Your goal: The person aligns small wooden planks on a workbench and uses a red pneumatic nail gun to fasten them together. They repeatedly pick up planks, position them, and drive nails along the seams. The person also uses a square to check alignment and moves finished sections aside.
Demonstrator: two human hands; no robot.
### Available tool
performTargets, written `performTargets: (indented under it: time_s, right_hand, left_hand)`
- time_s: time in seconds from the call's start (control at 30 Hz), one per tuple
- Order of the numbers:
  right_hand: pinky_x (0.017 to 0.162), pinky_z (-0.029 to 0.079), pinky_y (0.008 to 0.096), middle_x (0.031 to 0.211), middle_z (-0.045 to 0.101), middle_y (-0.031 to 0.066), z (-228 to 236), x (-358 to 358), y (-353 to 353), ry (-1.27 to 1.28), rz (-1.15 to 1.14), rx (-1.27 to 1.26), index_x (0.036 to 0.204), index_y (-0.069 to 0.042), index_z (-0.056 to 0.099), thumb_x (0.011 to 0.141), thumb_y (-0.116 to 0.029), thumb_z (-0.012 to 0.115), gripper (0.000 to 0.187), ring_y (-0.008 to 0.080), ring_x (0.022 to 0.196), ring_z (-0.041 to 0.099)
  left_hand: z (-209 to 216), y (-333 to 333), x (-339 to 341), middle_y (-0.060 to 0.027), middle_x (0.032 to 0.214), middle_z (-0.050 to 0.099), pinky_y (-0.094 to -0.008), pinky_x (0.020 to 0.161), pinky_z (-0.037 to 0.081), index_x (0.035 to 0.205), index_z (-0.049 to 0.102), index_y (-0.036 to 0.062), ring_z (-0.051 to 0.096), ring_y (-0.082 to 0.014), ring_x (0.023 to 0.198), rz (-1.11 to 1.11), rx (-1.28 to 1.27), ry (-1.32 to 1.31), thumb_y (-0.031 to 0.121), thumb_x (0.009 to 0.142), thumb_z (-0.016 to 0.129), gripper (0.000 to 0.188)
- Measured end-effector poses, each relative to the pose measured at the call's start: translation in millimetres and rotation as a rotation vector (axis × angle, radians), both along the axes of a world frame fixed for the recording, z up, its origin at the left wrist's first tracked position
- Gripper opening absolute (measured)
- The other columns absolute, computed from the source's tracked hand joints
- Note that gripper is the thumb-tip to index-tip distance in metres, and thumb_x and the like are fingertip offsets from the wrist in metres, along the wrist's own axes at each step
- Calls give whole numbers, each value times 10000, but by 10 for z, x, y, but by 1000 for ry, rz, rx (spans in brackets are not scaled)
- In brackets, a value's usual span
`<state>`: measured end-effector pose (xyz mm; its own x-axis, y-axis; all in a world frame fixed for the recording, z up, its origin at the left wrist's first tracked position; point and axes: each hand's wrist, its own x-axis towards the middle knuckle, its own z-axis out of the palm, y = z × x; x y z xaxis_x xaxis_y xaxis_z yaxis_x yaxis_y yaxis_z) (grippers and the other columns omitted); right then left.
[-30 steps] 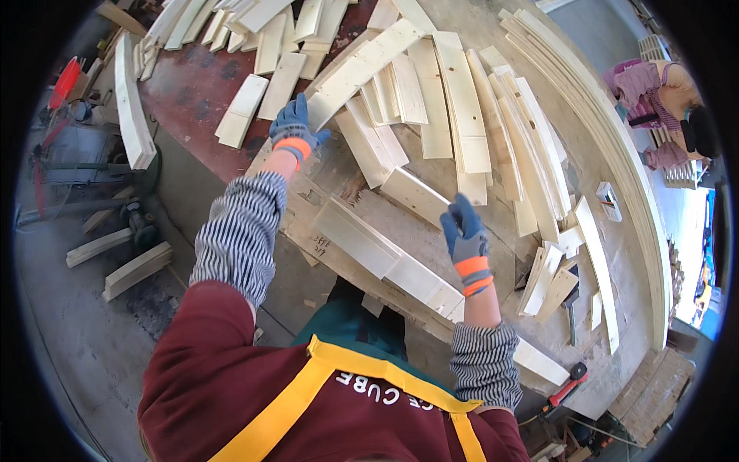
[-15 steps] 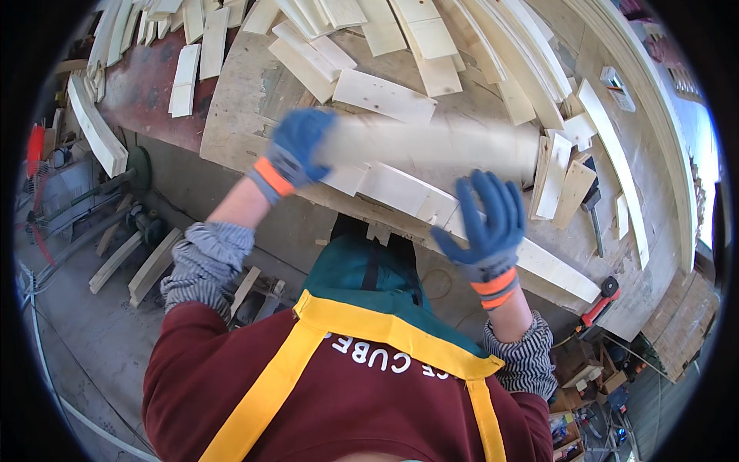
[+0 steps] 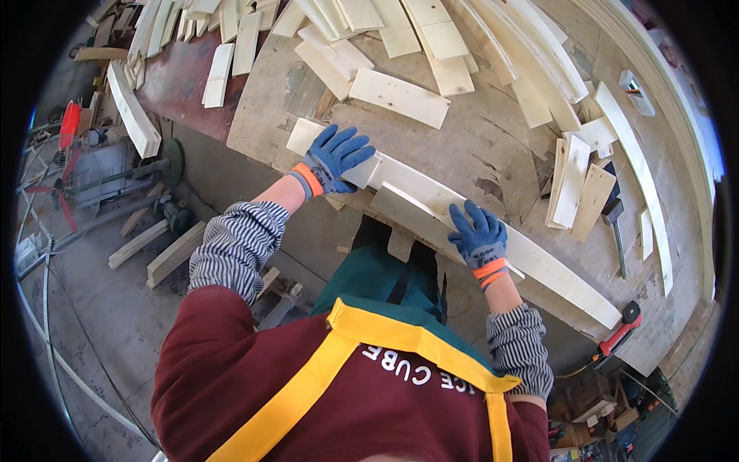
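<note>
My left hand (image 3: 335,158), in a blue glove with an orange cuff, lies flat with fingers spread on the left end of a long pale plank (image 3: 554,273). The plank lies along the front edge of the workbench (image 3: 493,138). A shorter pale board (image 3: 408,209) sits against the long plank, and my right hand (image 3: 477,235), gloved the same, presses flat on it near its right end. Neither hand wraps around the wood.
Many pale boards (image 3: 400,96) are scattered and stacked across the bench's back and right side. A dark hammer-like tool (image 3: 616,223) and a red-handled tool (image 3: 625,322) lie at the right. On the floor to the left are wood offcuts (image 3: 173,254) and red machinery (image 3: 68,127).
Earlier both hands carried a plank in the air, blurred with motion. Now it lies on the bench's front edge and both hands rest flat on the wood.
</note>
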<state>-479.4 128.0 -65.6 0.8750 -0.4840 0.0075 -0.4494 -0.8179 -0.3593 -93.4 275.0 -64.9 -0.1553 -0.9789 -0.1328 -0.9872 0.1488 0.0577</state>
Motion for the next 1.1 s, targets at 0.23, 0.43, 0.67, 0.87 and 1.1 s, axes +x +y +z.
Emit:
performTargets:
  time_s: [0.23, 0.43, 0.67, 0.87, 1.1]
  right_hand:
    - [898, 455, 451, 1244, 588, -20, -171, 38, 243, -77, 9, -93, 1276, -304, 628, 823, -81, 596, 505, 252, 1087, 573]
    - [960, 409, 457, 1282, 515, 54, 53, 146, 341, 96, 34, -47, 1358, -162, 539, 681, -441, 761, 765, 264, 1171, 505]
    - [966, 417, 450, 1323, 508, 70, 185, 401, 66, 192, 18, 15, 1391, -144, 496, 680, -395, 778, 805, 308, 1173, 511]
    - [993, 403, 464, 1322, 524, 69, 220, 484, -18, 191, 14, 70, 1370, -138, 517, 673, -368, 784, 781, 318, 1184, 506]
    - [1127, 229, 597, 1302, 539, 18, 436, 625, -5, 277, 103, -171, 1358, -208, 548, 677, -456, 763, 755, 303, 1232, 446]
  left_hand:
    - [-15, -162, 50, -13, 1441, 456, -515, 1175, 222, 1487, 368, 255, 425, -239, 1341, -66, -7, -41, 606, 670, 738, 963]
    - [69, -261, 80, -11, 1351, 509, -471, 1122, 306, 1447, 414, 241, 492, -215, 1244, -53, 140, 20, 533, 618, 805, 962]
    - [54, -246, 95, -21, 1352, 512, -463, 1117, 308, 1440, 429, 243, 500, -221, 1234, -50, 90, 85, 502, 600, 824, 964]
    - [62, -278, 55, -11, 1362, 513, -476, 1110, 298, 1466, 396, 253, 489, -220, 1247, -54, 114, 96, 502, 616, 818, 981]
    - [-5, -238, 74, -6, 1382, 511, -494, 1098, 298, 1458, 408, 240, 497, -225, 1238, -32, 123, 122, 544, 688, 724, 886]
